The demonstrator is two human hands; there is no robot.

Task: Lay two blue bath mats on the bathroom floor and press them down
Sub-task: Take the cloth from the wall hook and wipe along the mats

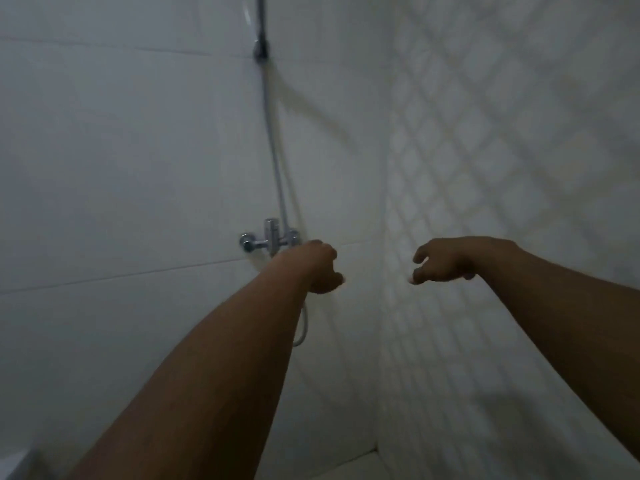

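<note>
No blue bath mat shows in the head view. Both my bare arms reach forward toward the tiled corner of the shower. My left hand (320, 268) hangs in front of the tap with its fingers loosely curled down, holding nothing. My right hand (446, 261) is level with it, a little to the right, fingers also drooping and loosely curled, with nothing in them. The picture is dim and blurred.
A chrome shower tap (268, 239) is fixed to the white tiled wall (121, 168), with a hose and rail (273, 140) running up from it. The right wall (502, 133) has small diamond tiles. A strip of floor (360, 465) shows at the bottom.
</note>
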